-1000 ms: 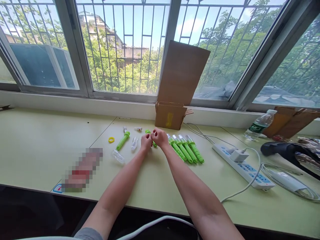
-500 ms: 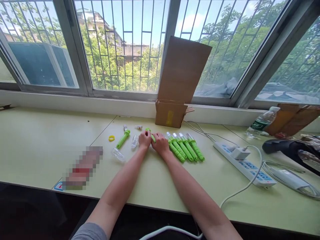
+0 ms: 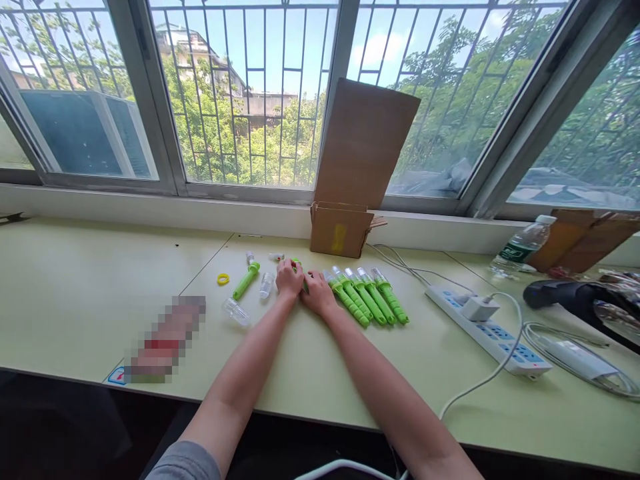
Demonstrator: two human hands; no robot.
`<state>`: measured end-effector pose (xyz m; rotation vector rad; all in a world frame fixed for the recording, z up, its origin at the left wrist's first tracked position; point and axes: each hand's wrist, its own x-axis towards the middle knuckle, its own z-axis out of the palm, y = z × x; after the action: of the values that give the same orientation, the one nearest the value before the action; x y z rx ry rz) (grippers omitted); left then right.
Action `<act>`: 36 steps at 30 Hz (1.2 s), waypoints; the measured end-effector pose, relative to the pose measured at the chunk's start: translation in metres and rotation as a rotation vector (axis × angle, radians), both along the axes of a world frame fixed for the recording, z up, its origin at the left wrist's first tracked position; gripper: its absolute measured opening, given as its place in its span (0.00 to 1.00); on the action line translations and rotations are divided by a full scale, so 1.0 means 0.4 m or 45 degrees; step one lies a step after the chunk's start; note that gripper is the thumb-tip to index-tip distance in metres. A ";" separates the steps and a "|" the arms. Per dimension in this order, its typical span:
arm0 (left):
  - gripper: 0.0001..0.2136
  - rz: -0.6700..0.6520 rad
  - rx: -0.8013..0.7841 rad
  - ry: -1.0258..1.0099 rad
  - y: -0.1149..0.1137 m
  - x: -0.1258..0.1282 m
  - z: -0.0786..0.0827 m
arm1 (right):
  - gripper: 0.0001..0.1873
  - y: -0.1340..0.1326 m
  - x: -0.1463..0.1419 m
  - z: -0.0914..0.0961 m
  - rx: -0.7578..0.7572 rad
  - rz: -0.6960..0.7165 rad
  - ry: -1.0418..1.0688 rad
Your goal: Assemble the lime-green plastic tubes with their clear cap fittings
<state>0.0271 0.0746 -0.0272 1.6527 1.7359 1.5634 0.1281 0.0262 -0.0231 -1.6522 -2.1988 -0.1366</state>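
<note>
My left hand [image 3: 289,277] and my right hand [image 3: 317,292] meet near the middle of the table, fingers bent closed around a green plastic stick [image 3: 305,285]. Most of that stick is hidden by the fingers. Just right of my right hand lie several green sticks [image 3: 371,297] with clear caps, side by side. Another green stick [image 3: 246,281] rests to the left, with a small clear piece [image 3: 250,257] at its top end. Nearer my left hand are a clear plastic cap [image 3: 267,285], a larger clear cap [image 3: 236,311] and a small whitish part [image 3: 276,257].
A yellow ring [image 3: 223,279] lies at left. Behind my hands an open cardboard box [image 3: 337,230] stands against the window sill. At right are a white power strip [image 3: 490,330] with cables, a water bottle [image 3: 523,247] and a black object [image 3: 560,293].
My fingers have shifted on the green stick, and less of it shows between my hands. My right hand has edged slightly left and down. The loose parts lie where they were.
</note>
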 end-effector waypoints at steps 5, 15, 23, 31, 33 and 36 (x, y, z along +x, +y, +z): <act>0.02 -0.007 0.038 0.036 0.017 0.000 -0.009 | 0.24 0.003 0.004 -0.005 -0.039 0.011 -0.012; 0.05 -0.003 -0.025 0.124 0.027 -0.005 -0.025 | 0.23 0.012 0.005 -0.012 -0.107 0.000 -0.005; 0.02 -0.120 0.100 0.175 0.008 -0.006 -0.028 | 0.17 0.013 0.001 -0.013 -0.031 -0.078 -0.017; 0.05 -0.116 0.115 0.421 -0.038 0.005 0.011 | 0.15 0.022 -0.004 -0.013 0.004 -0.093 -0.043; 0.06 -0.112 0.083 0.485 -0.048 0.012 0.029 | 0.18 0.023 -0.004 -0.012 0.001 -0.068 -0.062; 0.07 -0.141 0.053 0.599 -0.057 0.022 0.060 | 0.23 0.022 -0.003 -0.013 -0.017 -0.114 -0.066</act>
<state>0.0358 0.0516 -0.0032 2.2332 1.7851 1.2362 0.1270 0.0351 -0.0283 -1.7739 -2.1679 -0.1915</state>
